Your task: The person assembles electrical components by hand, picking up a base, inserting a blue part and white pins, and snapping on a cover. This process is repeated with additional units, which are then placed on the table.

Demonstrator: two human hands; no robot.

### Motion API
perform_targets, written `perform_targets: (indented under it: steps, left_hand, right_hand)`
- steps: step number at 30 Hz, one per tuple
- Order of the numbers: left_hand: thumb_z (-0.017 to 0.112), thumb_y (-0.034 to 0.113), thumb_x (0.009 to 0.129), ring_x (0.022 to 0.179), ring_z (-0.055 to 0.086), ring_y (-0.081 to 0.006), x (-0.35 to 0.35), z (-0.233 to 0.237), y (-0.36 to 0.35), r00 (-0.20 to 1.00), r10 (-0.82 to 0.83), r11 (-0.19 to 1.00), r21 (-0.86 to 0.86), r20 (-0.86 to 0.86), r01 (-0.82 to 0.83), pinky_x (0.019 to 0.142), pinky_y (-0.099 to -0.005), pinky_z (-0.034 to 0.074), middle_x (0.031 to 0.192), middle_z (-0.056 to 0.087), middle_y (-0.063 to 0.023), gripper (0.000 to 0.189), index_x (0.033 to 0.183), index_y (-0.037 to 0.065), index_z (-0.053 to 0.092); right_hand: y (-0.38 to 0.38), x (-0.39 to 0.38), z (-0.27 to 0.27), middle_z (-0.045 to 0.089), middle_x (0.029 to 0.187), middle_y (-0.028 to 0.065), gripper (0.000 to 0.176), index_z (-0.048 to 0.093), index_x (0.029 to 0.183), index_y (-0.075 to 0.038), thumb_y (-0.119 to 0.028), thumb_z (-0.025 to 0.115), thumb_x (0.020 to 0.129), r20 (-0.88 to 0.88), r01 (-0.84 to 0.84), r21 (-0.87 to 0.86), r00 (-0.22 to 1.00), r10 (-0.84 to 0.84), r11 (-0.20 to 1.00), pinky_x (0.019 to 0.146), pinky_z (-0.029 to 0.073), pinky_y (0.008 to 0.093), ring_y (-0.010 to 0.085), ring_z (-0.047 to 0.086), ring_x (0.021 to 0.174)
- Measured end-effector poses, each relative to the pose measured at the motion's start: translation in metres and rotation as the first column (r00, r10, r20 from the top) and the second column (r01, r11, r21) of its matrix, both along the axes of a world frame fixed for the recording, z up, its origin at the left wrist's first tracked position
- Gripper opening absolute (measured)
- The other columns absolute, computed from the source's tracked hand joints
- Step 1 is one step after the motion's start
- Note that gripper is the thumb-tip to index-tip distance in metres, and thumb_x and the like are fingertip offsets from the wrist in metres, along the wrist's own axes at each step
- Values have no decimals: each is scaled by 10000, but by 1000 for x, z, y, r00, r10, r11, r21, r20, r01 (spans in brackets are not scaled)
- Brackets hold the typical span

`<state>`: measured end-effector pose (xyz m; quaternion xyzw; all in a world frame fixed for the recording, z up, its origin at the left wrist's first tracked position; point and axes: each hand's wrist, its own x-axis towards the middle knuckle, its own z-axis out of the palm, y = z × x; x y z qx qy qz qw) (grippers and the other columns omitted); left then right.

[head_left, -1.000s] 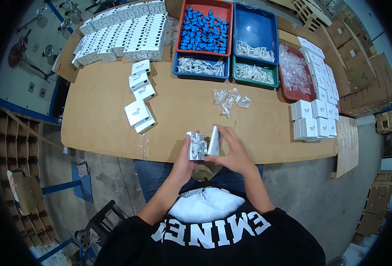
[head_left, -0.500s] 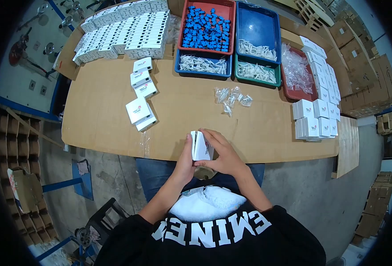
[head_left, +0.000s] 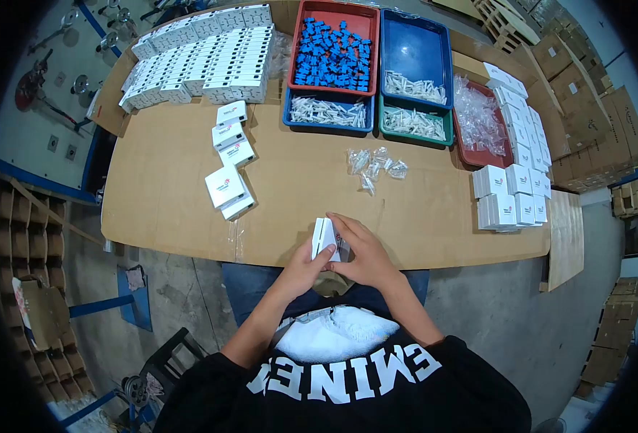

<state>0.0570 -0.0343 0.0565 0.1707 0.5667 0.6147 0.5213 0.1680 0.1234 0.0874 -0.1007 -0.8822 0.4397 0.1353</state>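
Observation:
Between my hands, at the front edge of the table, is a small white box (head_left: 323, 239) tilted on its side. My left hand (head_left: 306, 268) grips its left side, with the thumb lying across the near face. My right hand (head_left: 366, 251) wraps round the right side, fingers over the top and thumb below; it covers part of the box's print. Several small clear bags (head_left: 376, 166) with white parts lie beyond my hands. To the left, several white boxes (head_left: 225, 185) rest in a loose staggered row.
At the back stand a red tray (head_left: 376, 43) of blue parts, blue trays (head_left: 416, 58) and a green tray (head_left: 413, 136) with white pieces. A red tray of clear bags (head_left: 483, 115) sits right, beside stacked white boxes (head_left: 503, 209). Rows of boxes (head_left: 203, 65) fill the back left.
My left thumb has moved from the box's left edge across onto its near face. The box stays between both hands, turned slightly. The view has shifted a little.

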Motion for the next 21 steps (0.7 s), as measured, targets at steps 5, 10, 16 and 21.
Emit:
perform_targets:
  steps: [5,10,16,21]
  left_hand:
    - [456,475,1144,1130,652,-156,-8,16,1,961,64,997,-50,270,-52,915,-328,560,1283,659,-56,495,1453,100,553]
    - [381,592,1126,1246,636,-222,-4,10,2,875,173,985,-63,452,-162,1022,-418,530,1379,650,-84,617,1504,125,522]
    - [377,582,1128,1230,650,-226,-5,14,8,847,235,968,-40,477,-246,1014,-424,544,1378,652,-92,612,1505,122,523]
    - [379,574,1130,1213,657,-215,-5,15,11,876,239,968,-32,419,-248,1005,-410,551,1336,659,-85,609,1480,99,531]
  right_hand:
    - [-3,-2,14,562,1518,209,1022,474,1573,-23,-321,956,723,-48,-4,31,999,6,999,1149,464,437,382,559,1391]
    - [-2,-4,16,571,1510,207,1039,474,1574,-28,-355,962,718,8,27,-106,1000,-26,994,1151,463,441,380,561,1390]
    - [-2,-4,23,599,1467,190,994,512,1538,-30,-381,942,714,-123,75,26,990,-71,997,1109,474,462,387,593,1327]
    - [-4,-8,21,587,1493,194,1026,486,1573,-45,-351,956,714,-74,29,86,997,-23,996,1114,475,460,387,583,1348]
